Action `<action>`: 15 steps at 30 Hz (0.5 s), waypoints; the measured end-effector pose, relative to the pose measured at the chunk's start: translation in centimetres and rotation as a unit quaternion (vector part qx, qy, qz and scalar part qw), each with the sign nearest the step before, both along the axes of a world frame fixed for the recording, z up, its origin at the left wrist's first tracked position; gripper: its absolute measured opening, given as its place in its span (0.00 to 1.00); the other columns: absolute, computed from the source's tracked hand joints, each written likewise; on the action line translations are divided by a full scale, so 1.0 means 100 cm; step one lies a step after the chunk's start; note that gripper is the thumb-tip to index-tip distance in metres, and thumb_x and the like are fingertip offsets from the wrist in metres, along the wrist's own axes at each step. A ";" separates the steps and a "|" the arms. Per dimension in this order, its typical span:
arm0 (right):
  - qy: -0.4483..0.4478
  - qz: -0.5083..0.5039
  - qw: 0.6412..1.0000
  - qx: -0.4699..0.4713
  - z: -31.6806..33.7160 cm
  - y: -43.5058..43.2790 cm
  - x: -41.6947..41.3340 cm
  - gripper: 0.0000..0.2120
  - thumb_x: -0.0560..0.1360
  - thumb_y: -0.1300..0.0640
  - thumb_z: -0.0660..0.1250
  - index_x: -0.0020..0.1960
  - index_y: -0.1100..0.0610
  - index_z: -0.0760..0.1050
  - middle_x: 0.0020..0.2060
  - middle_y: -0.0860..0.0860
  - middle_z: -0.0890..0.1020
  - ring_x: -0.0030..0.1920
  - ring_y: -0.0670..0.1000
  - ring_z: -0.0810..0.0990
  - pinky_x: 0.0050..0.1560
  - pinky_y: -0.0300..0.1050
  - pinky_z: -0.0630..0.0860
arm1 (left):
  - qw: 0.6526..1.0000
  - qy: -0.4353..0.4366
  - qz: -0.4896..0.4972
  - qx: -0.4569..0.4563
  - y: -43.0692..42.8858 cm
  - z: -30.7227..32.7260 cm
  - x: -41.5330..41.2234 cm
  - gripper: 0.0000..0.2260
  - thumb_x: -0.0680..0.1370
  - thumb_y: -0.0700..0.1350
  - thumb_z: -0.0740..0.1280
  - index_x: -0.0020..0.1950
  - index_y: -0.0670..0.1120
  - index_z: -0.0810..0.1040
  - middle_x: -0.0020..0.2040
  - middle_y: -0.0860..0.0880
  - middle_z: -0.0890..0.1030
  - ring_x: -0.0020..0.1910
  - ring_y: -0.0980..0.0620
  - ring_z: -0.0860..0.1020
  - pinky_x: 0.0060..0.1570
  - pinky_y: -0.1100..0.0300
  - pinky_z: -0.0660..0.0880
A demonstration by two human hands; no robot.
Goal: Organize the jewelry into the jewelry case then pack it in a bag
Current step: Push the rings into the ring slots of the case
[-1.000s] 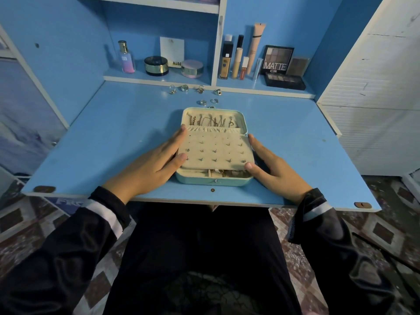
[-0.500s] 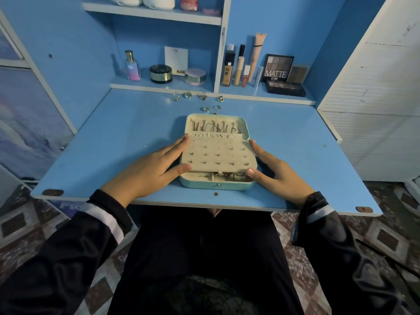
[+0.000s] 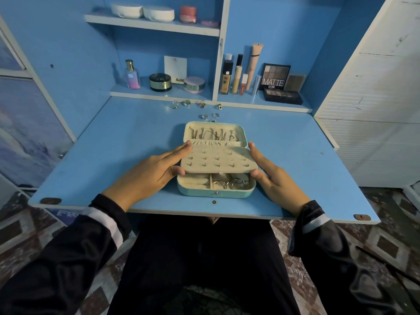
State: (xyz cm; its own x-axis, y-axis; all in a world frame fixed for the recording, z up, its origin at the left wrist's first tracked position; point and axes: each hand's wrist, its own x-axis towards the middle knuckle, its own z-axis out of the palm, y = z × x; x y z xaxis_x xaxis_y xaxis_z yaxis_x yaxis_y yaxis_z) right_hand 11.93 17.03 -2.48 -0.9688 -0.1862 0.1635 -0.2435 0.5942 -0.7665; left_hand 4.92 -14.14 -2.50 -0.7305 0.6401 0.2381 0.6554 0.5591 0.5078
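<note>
Head camera, looking down at a blue fold-down tabletop (image 3: 127, 155). A small pale turquoise jewelry case (image 3: 216, 193) with a cream lining lies open near the front edge, between the two hands. Its lid (image 3: 242, 131) lies back flat on the far side, with thin metal chains (image 3: 213, 134) laid side by side inside it above a gathered cream pocket.

Hinged across the middle is a cream padded earring panel (image 3: 218, 161) carrying rows of small stud earrings. It is raised at its near edge and tilted, so the front of the base shows beneath it. In that base, several silver rings (image 3: 229, 183) sit in the right compartment, and cream ring rolls fill the left one.

The left hand (image 3: 147, 173) holds the panel's left edge: its fingers (image 3: 181, 151) lie nearly straight along the edge, reaching the far corner, and the thumb is tucked under the near left corner. The right hand (image 3: 275, 180) does the same on the right edge, with its fingers stretched along the side and the thumb tip against the near right corner. Both wear dark sleeves with a white band.

Behind the case, loose rings (image 3: 186, 103) lie scattered on the tabletop just in front of the low shelf (image 3: 159, 93). The shelf holds a pink-to-blue perfume bottle (image 3: 131, 75), a black round jar (image 3: 160, 82), upright makeup tubes (image 3: 237, 79) and an eyeshadow palette marked MATTE (image 3: 275, 77).
</note>
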 end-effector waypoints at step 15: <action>0.109 -0.021 0.987 -0.118 0.012 -0.009 -0.020 0.21 0.81 0.53 0.56 0.73 0.42 0.62 0.68 0.32 0.69 0.71 0.41 0.67 0.72 0.41 0.65 | 0.978 0.179 0.017 0.101 0.018 0.004 -0.018 0.23 0.81 0.46 0.55 0.77 0.55 0.60 0.59 0.42 0.82 0.51 0.44 0.84 0.48 0.46 0.82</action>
State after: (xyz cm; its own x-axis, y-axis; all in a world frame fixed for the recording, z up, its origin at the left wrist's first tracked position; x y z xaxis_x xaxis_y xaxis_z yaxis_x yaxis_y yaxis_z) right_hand 9.95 16.13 -1.27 -0.9119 -0.0782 0.4029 -0.3968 0.4188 -0.8168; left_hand 3.09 -12.34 -2.13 -0.5970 0.5303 0.6020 0.7943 0.4961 0.3507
